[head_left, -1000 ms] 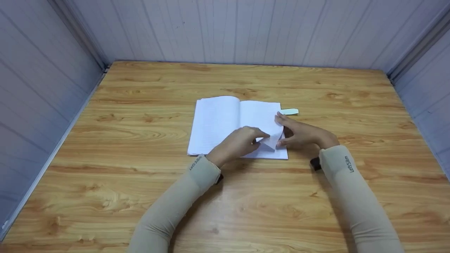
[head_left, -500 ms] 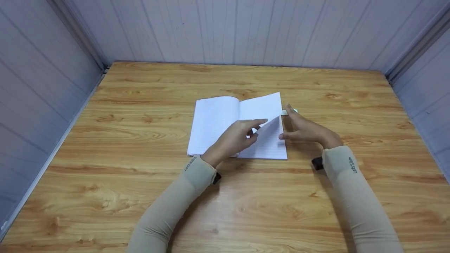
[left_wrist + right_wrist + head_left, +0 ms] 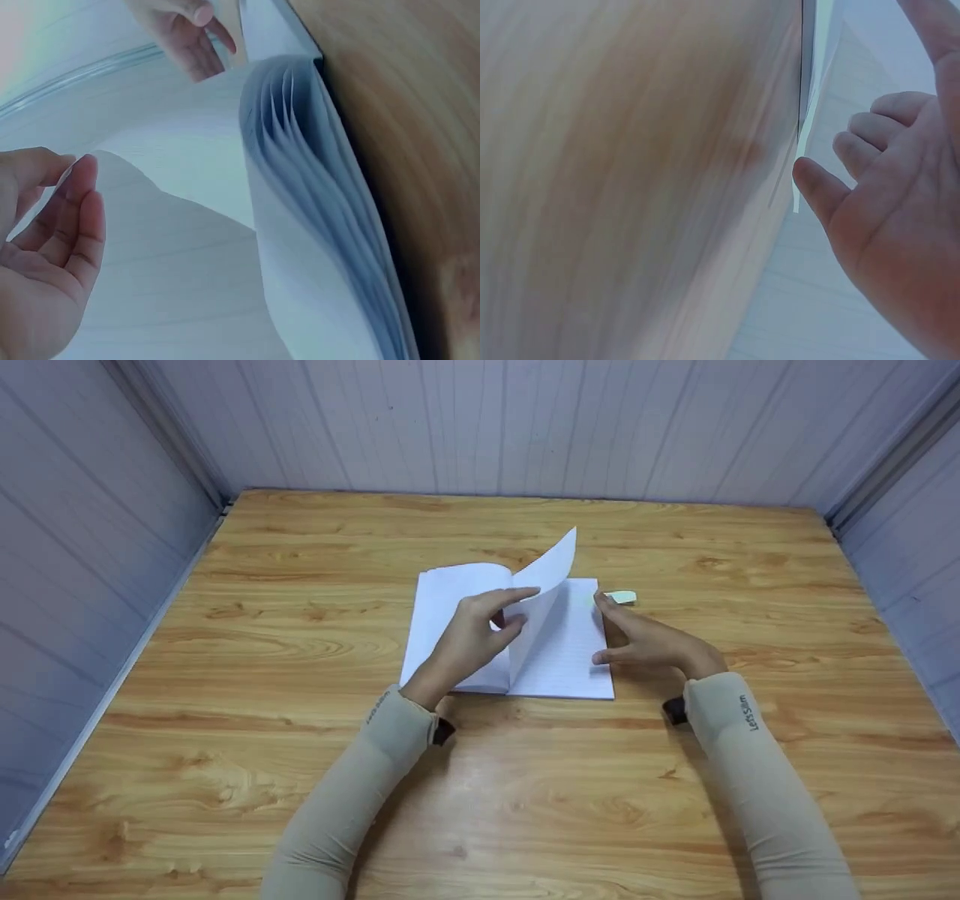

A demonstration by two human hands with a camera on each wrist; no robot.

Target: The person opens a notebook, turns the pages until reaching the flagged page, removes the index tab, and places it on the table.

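Note:
An open notebook (image 3: 574,660) with white lined pages lies in the middle of the table. One page (image 3: 555,562) stands raised and curved near the spine, its free edge leaning left. My left hand (image 3: 476,634) pinches that page at its edge between thumb and fingers; the left wrist view shows the fingertips (image 3: 88,166) at the page's corner. My right hand (image 3: 649,641) rests at the notebook's right edge, thumb and fingers spread apart, and in the right wrist view the palm (image 3: 900,217) holds nothing. A pale green strip (image 3: 624,597) sticks out from the right side, beside the right fingertips.
The notebook lies on a wood-grain table (image 3: 300,645). Pale panelled walls (image 3: 465,427) enclose it at the back and on both sides. Several loosely fanned pages (image 3: 300,150) make up the notebook's left part.
My left hand has moved left and up, lifting the page off the right side and swinging it toward the spine. The right hand has let the page go and stays near the right edge.

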